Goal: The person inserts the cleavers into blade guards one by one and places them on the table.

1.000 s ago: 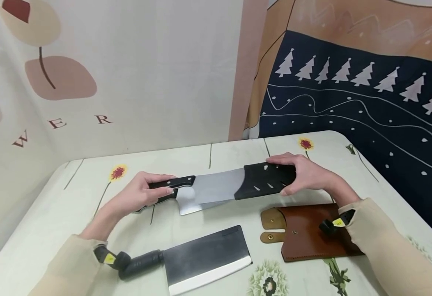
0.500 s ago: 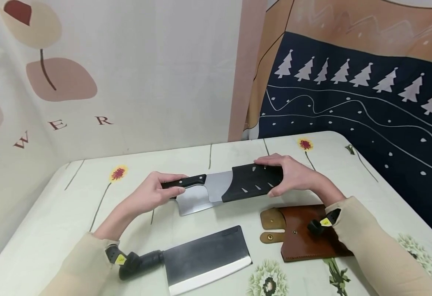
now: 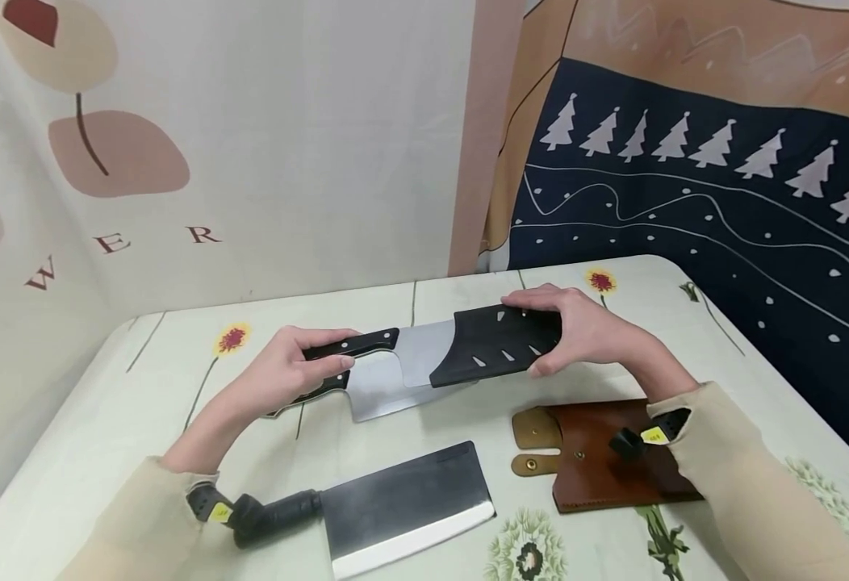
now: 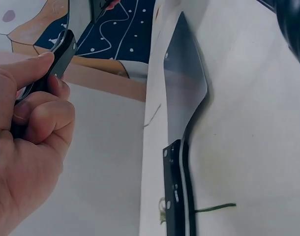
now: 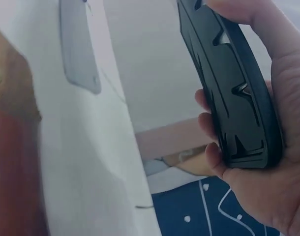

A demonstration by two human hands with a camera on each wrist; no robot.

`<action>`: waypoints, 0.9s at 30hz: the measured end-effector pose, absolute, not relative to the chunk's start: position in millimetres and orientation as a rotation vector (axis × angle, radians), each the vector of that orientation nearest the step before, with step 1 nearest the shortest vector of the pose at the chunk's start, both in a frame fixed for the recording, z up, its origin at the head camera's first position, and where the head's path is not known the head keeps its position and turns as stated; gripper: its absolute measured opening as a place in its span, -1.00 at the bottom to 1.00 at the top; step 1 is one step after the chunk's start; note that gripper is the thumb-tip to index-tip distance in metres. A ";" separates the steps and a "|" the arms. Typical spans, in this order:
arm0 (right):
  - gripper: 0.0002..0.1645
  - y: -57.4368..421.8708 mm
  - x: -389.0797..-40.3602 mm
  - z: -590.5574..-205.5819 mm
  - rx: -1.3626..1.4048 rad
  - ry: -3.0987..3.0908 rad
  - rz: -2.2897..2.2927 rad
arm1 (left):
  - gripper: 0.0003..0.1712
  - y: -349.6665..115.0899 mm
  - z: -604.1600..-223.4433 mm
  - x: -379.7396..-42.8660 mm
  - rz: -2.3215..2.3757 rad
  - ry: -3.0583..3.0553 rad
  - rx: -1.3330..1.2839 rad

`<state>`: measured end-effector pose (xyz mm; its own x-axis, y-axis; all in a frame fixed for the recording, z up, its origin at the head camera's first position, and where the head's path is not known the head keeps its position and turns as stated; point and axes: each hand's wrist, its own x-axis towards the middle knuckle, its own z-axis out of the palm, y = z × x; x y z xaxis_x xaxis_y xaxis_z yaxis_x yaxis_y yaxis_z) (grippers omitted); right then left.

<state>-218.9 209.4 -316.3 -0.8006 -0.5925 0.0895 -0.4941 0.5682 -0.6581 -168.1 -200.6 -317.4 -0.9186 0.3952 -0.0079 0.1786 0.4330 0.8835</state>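
My left hand (image 3: 268, 387) pinches the black riveted handle (image 3: 355, 344) of a kitchen knife, raised above the table. The bare part of its blade (image 3: 424, 347) runs into a black slotted blade guard (image 3: 493, 345). At the guard's far end my right hand (image 3: 587, 327) grips it, thumb on the near side and fingers on the far side; the right wrist view shows the guard (image 5: 233, 93) in the palm. Below lies a second black-handled knife (image 3: 388, 395), partly hidden by the held one; its whole blade (image 4: 182, 73) shows better in the left wrist view.
A dark-bladed cleaver (image 3: 406, 504) lies at the front, its black handle pointing left. To its right is a brown leather sheath (image 3: 599, 476) with two snap straps, partly covered by my right forearm. A flowered cloth (image 3: 170, 363) covers the table; curtains hang behind.
The blade guard has come further over the held knife's blade, leaving less steel bare. Over the last half second both hands have risen slightly with the knife. The things on the table stay put.
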 end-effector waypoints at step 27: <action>0.12 174.5 -215.5 -319.5 -1.040 2.677 -0.938 | -0.52 -197.2 -321.1 -162.9 1.400 2.554 0.530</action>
